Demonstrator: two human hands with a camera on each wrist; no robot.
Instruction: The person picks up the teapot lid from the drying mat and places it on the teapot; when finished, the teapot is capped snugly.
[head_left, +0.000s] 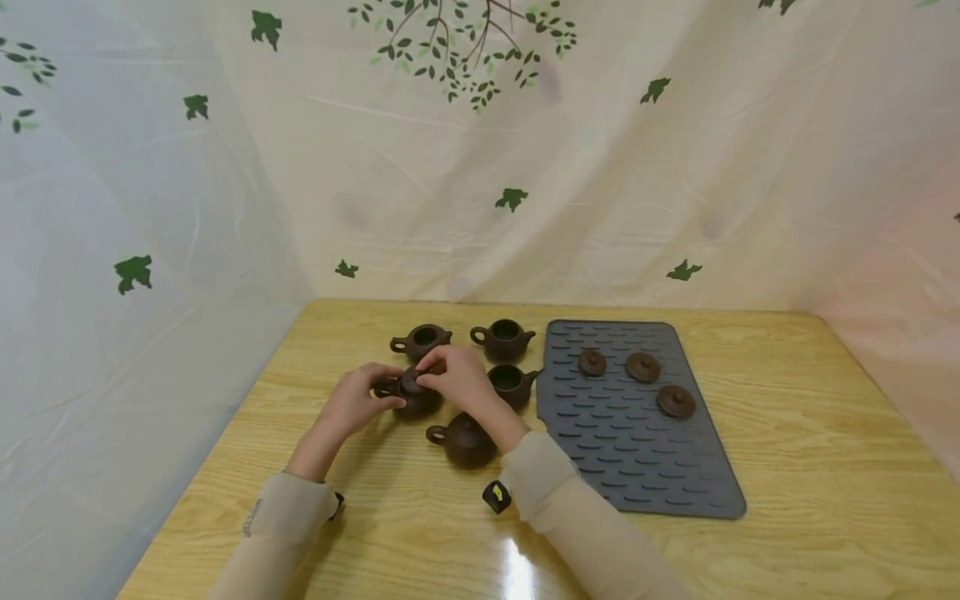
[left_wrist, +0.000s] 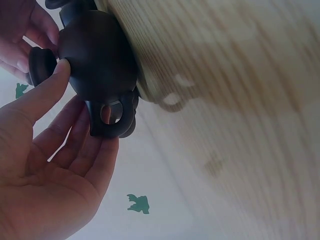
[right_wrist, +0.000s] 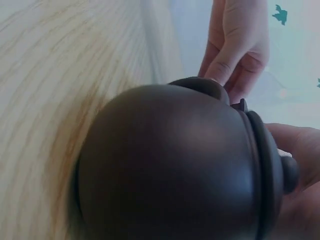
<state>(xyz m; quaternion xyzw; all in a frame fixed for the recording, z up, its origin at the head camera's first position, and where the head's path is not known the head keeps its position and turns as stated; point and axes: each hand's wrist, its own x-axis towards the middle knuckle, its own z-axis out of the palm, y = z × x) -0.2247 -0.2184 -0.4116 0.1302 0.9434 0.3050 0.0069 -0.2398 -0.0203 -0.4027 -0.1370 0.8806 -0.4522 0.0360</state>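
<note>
Pale cloth [head_left: 450, 167] with green birds hangs behind a wood table [head_left: 397, 525]. From far away, I see the left hand [head_left: 356, 400] gripping one pot [head_left: 422, 406] near its handle, left of the gray mat [head_left: 637, 471]. The right hand [head_left: 459, 375] pinches a small lid [head_left: 411, 382] at that pot's top. I think this step is putting the lid on. Next, I'd say, it needs to sit flat. I can't tell if it does yet.

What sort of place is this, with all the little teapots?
Probably a screened-off indoor work area: patterned sheeting hangs behind and beside a wooden table, and several dark brown teapots stand on it.
</note>
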